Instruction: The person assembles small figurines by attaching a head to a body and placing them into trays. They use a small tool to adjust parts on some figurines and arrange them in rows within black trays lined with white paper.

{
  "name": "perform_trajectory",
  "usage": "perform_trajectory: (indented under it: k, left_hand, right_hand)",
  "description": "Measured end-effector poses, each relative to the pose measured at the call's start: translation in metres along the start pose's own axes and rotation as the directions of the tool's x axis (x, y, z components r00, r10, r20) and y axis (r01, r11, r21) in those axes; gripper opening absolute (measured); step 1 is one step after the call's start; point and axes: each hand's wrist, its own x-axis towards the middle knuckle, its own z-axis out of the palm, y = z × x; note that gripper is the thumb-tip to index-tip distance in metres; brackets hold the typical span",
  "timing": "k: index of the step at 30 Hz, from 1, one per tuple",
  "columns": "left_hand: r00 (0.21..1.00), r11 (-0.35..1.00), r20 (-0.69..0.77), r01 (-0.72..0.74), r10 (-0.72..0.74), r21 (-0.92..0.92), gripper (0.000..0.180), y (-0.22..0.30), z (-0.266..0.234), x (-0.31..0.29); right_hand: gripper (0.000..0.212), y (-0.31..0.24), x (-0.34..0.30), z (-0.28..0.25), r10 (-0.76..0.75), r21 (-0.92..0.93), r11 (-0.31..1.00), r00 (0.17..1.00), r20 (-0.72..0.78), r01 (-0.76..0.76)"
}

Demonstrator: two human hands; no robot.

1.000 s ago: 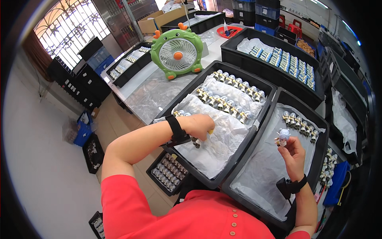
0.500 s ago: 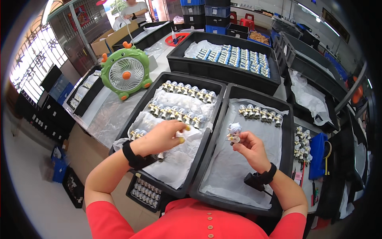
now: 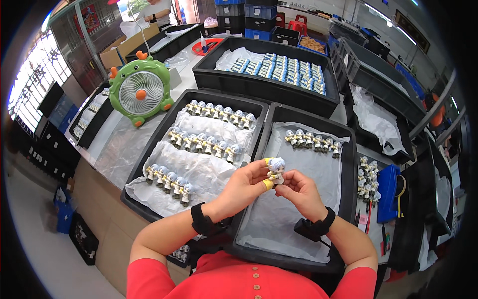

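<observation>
A small figurine [image 3: 277,169] with pale blue-white hair and a white and gold outfit is held upright between both hands over the right tray. My left hand [image 3: 247,185], with yellow covers on thumb and forefinger, pinches it by the head and side. Fingers of my right hand [image 3: 300,192] close on its lower part. Beneath lies the right black tray [image 3: 348,194], lined with white sheet, with a row of similar figurines [image 3: 312,141] at its far end. In the left black tray [image 3: 130,183], figurines [image 3: 169,182] lie in three rows on white sheets.
Behind stands a larger black tray [image 3: 199,74] of blue-and-white pieces. A green fan [image 3: 141,89] is at the left. More figurines [image 3: 367,182] are heaped right of the trays, beside a blue holder [image 3: 388,192]. Another person [image 3: 157,12] stands at the far left.
My left hand has moved right from the left tray to the figurine and taken hold of it. My right hand has shifted slightly left and down with the figurine. The whole view has shifted slightly.
</observation>
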Motion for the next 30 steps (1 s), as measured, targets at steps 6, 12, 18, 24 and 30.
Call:
perform_trajectory:
  k: [6, 12, 18, 24, 30]
  left_hand:
    - [0.999, 0.990, 0.013, 0.043, -0.042, -0.134, 0.052, -0.001, -0.006, 0.001]
    - [0.994, 0.980, 0.021, 0.109, -0.107, -0.165, 0.052, -0.007, -0.011, 0.001]
    - [0.993, 0.980, 0.047, 0.111, -0.105, -0.163, 0.054, -0.006, -0.014, 0.000]
    - [0.994, 0.975, -0.006, 0.106, -0.109, -0.194, 0.052, -0.006, -0.011, -0.003]
    - [0.996, 0.893, -0.006, 0.079, -0.091, -0.442, 0.041, -0.007, -0.006, -0.004]
  right_hand:
    - [0.018, 0.005, 0.002, -0.001, 0.057, -0.044, 0.997, 0.998, -0.019, -0.058]
    - [0.018, 0.008, 0.003, 0.000, 0.086, -0.057, 0.995, 0.996, -0.031, -0.088]
    - [0.019, 0.008, 0.003, 0.000, 0.103, -0.061, 0.993, 0.994, -0.033, -0.105]
    - [0.022, -0.005, -0.001, 0.008, -0.149, -0.585, 0.808, 0.985, -0.082, 0.074]
    - [0.030, -0.005, -0.002, 0.013, -0.624, -0.857, 0.255, 0.753, 0.208, 0.449]
